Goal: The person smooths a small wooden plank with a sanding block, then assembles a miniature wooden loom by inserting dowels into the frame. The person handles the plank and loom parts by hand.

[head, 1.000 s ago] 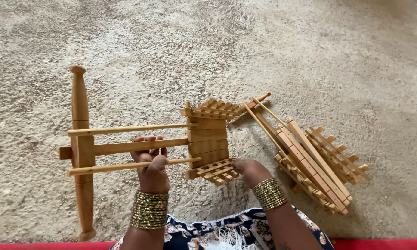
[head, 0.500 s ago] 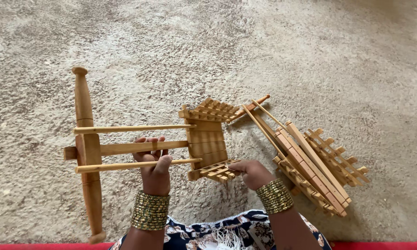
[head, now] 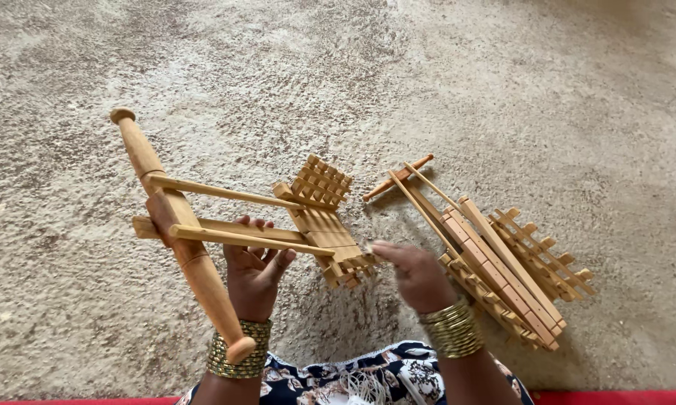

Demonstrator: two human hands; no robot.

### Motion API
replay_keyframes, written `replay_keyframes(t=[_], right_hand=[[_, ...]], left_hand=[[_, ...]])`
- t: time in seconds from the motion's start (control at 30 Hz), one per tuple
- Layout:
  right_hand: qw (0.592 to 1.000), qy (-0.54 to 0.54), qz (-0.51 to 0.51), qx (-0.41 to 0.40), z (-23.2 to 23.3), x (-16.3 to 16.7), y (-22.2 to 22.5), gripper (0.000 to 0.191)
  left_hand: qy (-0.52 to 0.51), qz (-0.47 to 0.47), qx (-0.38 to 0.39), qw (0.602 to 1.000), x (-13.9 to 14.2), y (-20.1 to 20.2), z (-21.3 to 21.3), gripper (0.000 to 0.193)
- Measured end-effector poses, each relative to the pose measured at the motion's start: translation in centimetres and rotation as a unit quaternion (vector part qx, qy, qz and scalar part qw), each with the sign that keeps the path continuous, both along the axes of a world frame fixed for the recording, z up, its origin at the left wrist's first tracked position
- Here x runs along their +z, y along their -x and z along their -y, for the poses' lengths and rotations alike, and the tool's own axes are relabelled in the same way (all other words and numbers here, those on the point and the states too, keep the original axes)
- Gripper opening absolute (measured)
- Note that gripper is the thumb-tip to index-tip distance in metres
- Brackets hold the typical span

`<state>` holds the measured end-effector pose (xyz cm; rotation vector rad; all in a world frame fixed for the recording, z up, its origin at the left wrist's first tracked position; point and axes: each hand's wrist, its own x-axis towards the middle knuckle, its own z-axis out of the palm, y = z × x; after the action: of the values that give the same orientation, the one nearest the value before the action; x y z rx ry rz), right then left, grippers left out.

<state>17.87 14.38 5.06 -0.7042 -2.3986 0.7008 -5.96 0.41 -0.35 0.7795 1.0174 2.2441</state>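
While the person sits on the rough, sandy-grey floor (head: 503, 90), the left hand (head: 254, 271) is curled from below around the thin rods of a wooden frame (head: 240, 225), fingers closed on them, so that the whole piece is lifted and tilted. That frame has a long turned post (head: 180, 232) running from the far left down to the near middle, ending in a rounded knob just over the left wrist, and three slim rods that reach rightward into a slatted, comb-like block (head: 326, 217). The right hand (head: 413, 274) hovers just right of that block, its fingertips touching the block's near right corner; the fingers are bent and loosely gathered, and I cannot tell whether they pinch anything small there. A stack of gold bangles (head: 239, 358) circles the left wrist, and a second stack (head: 452, 328) circles the right one. To the right of the right hand, a second wooden assembly (head: 503, 270) lies flat on the floor, made of long slats, thin rods and toothed comb pieces, slanting from far left to near right; it lies just beside the right hand, apart from the held frame. At the near edge a dark patterned garment (head: 368, 375) shows between the two forearms, with a strip of red (head: 608, 396) beneath it.
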Motion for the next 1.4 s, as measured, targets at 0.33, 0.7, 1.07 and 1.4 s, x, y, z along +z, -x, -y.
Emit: replay_keyframes(t=[0.33,0.7,1.07,1.4], right_hand=[[0.986,-0.132,-0.095,0.023,8.1,-0.3,9.5,0.030],[0.996,0.000,-0.075,-0.056,10.1,1.9,11.9,0.041],[0.976,-0.134,-0.169,-0.039,10.8,-0.9,13.5,0.049],[0.979,-0.039,-0.196,-0.045,11.3,0.4,13.2,0.052]], left_hand=[[-0.018,-0.007,0.016,1.000,-1.3,0.6,-0.9,0.059],[-0.011,0.001,0.029,1.000,0.4,-0.5,-0.4,0.067],[-0.009,-0.015,0.000,1.000,0.8,-0.9,-0.1,0.074],[-0.018,-0.007,0.035,0.999,1.0,-0.6,-0.5,0.081]])
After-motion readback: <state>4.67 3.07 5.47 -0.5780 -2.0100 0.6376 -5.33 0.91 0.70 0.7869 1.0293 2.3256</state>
